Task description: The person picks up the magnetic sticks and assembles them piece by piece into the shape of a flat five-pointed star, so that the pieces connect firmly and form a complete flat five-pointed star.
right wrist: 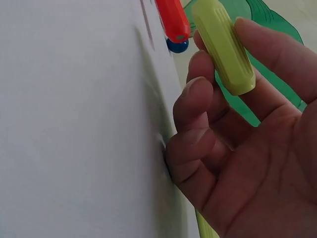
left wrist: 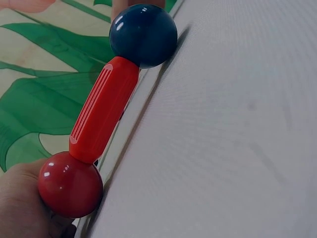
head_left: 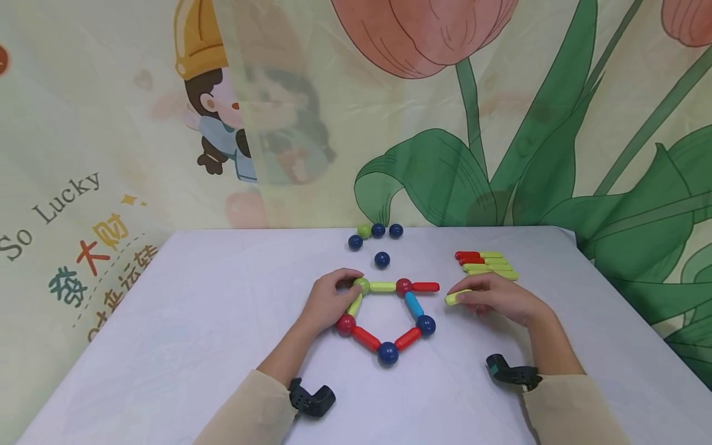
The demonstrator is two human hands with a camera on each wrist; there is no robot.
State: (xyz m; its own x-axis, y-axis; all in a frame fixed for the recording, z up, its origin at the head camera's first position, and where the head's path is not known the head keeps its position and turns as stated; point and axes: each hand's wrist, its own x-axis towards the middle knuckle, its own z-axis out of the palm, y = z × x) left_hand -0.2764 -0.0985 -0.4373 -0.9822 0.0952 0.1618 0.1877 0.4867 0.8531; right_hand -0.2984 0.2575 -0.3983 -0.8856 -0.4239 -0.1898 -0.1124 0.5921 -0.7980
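Note:
On the table lies a five-sided ring of magnetic rods and balls. My left hand (head_left: 327,301) pinches the green ball (head_left: 362,285) at its upper left corner, beside the lower red ball (head_left: 346,324). In the left wrist view a red rod (left wrist: 105,110) links that red ball to a dark blue ball (left wrist: 143,35). My right hand (head_left: 503,298) holds a yellow-green rod (right wrist: 225,47) between thumb and fingers, to the right of the ring. Toward it points a loose-ended red rod (head_left: 426,287), attached to the upper red ball (head_left: 403,287).
Loose dark blue balls (head_left: 382,259) and a green ball (head_left: 364,231) lie toward the table's back edge. Behind my right hand is a row of red and yellow-green rods (head_left: 489,267). A printed cloth (head_left: 300,204) hangs behind the white table (head_left: 222,346).

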